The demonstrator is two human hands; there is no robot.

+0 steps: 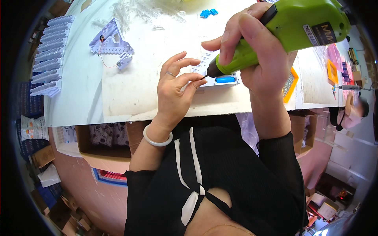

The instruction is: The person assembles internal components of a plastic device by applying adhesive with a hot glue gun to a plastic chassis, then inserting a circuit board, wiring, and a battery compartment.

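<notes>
My right hand (pixel 260 51) is wrapped round a green electric screwdriver (pixel 293 25) with a black nose, tilted so its bit points down and left. At the bit's tip, the thumb and forefinger of my left hand (pixel 175 84) pinch together; whatever sits between them is too small to make out. Just under the tool lies a white plastic part (pixel 210 82) with a blue cylindrical battery (pixel 225 79) in it. My right hand and the screwdriver hide some of this part.
Triangular white plastic assembly (pixel 110 43) with a thin red wire lies left. Several toothed white parts (pixel 51 55) are stacked far left. An orange-framed tray (pixel 291 84) of small metal pieces stands right. Blue pieces (pixel 208 13) and clear plastic bags (pixel 141 13) lie at the back. A cardboard box (pixel 104 157) sits below the table edge.
</notes>
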